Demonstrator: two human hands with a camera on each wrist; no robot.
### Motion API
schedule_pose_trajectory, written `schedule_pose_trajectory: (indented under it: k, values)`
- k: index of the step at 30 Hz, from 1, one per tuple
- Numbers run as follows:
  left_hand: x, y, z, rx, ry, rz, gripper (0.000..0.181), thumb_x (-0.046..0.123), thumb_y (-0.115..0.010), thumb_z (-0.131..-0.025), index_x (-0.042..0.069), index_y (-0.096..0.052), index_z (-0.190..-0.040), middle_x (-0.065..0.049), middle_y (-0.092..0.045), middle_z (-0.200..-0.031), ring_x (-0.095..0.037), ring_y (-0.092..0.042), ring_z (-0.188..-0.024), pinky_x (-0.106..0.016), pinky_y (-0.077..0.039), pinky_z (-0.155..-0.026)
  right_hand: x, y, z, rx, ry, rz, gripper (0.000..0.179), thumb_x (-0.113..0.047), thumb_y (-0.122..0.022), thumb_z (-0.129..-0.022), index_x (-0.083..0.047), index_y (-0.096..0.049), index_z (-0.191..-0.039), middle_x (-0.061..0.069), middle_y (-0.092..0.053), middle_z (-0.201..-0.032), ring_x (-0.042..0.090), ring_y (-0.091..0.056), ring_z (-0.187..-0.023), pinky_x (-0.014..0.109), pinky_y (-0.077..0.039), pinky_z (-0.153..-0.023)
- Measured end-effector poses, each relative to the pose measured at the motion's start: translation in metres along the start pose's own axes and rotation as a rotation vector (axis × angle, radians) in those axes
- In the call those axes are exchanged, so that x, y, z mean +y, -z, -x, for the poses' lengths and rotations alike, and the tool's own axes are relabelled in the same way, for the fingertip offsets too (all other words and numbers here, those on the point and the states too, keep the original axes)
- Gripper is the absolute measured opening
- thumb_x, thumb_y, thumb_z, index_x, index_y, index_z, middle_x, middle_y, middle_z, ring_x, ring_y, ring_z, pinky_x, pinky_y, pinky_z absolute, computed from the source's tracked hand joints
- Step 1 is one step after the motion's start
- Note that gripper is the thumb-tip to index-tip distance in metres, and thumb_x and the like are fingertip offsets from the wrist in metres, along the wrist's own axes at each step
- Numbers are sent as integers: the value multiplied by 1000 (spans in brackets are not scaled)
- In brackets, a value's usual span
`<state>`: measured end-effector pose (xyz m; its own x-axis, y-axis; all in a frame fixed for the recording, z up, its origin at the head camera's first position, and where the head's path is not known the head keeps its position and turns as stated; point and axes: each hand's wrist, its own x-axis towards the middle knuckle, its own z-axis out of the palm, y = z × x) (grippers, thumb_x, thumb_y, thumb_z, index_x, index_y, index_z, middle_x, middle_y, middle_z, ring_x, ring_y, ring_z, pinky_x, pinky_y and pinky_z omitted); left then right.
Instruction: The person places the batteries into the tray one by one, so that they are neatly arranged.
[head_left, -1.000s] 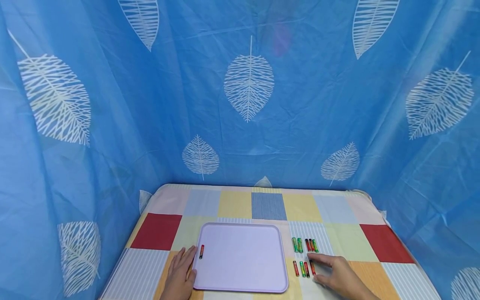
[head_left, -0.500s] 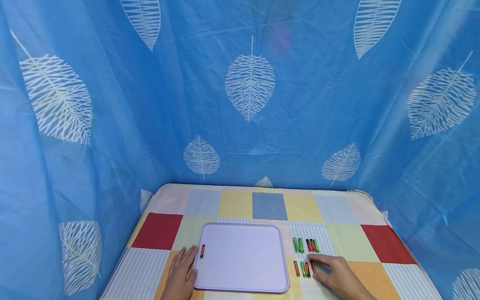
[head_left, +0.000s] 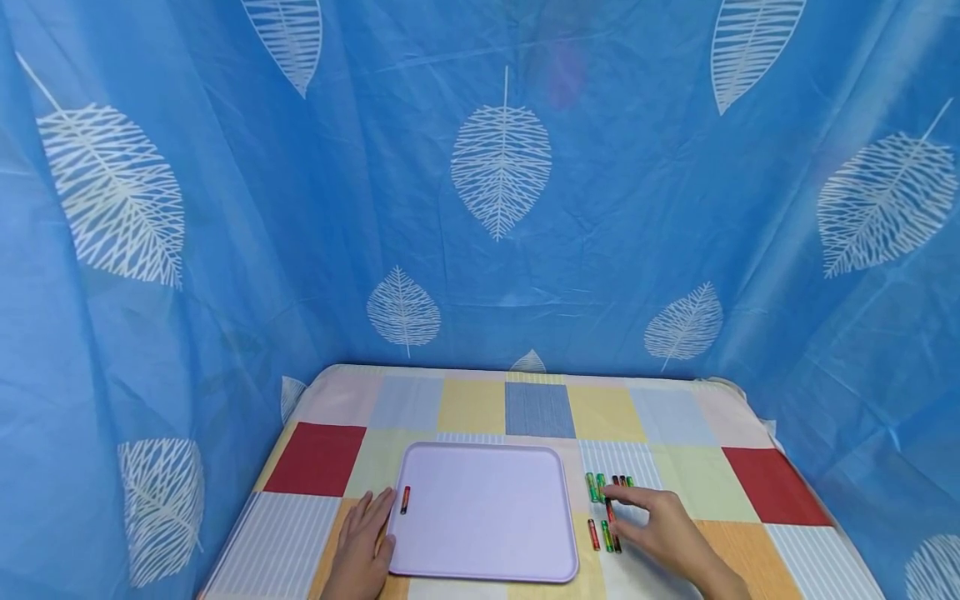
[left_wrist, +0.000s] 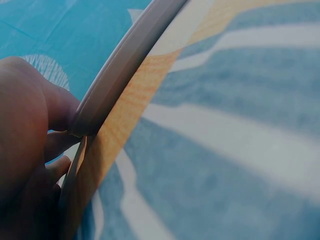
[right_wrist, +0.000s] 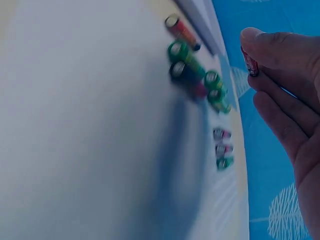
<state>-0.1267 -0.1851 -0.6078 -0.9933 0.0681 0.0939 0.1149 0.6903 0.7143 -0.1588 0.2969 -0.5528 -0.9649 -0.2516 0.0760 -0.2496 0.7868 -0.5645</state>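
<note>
My right hand [head_left: 667,533] pinches a red-and-black battery [right_wrist: 249,61] between thumb and fingers, lifted above the table. Below it, a near group holds a red battery [head_left: 593,535], a green battery [head_left: 607,536] and a dark-ended red battery [head_left: 617,543]. Farther back lie green batteries [head_left: 591,487] and several more, partly covered by my fingers. My left hand [head_left: 360,550] touches the left edge of the lilac tray [head_left: 480,577], its fingers extended. One red-and-black battery [head_left: 405,500] lies inside the tray along its left side.
A patchwork cloth [head_left: 765,483] covers the table. Blue curtains [head_left: 585,208] with white leaf prints enclose the back and both sides. The batteries outside the tray lie to its right.
My right hand has picked up the rightmost battery of the near group and moved slightly left and up with it. My left hand stays at the tray's edge.
</note>
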Motion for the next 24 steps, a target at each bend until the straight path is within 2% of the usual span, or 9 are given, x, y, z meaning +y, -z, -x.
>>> schedule_pose_trajectory:
  k: [7, 15, 19, 24]
  values:
    - [0, 0, 0, 6, -1, 16, 65, -4, -65, -95, -1, -53, -159, -23, -53, -165, -55, -30, -160, -73, -14, -131, -16, -12, -19, 49, 137, -59, 44, -19, -91, -89, -12, -80, -132, -4, -82, -127, 13, -76, -119, 39, -68, -94]
    - [-2, 0, -1, -14, 8, 31, 66, -4, -65, -96, 0, -51, -161, -23, -52, -166, -54, -28, -161, -73, -11, -132, -41, -26, -43, 90, 265, -99, 45, -12, -92, -86, -10, -80, -130, 0, -82, -126, 23, -79, -118, 40, -68, -97]
    - [-2, 0, -2, -16, 9, 31, 66, -4, -65, -96, 0, -52, -161, -23, -52, -166, -54, -28, -161, -73, -11, -132, -52, -32, -56, 114, 302, -101, 46, -11, -94, -84, -13, -81, -128, -1, -83, -124, 24, -79, -115, 40, -69, -95]
    - [-1, 0, -2, -14, 7, 35, 66, -4, -65, -96, 0, -52, -160, -22, -52, -166, -54, -28, -161, -74, -12, -132, -66, -40, -70, 92, 314, -130, 46, -11, -94, -84, -14, -81, -129, 0, -82, -126, 23, -79, -116, 41, -68, -97]
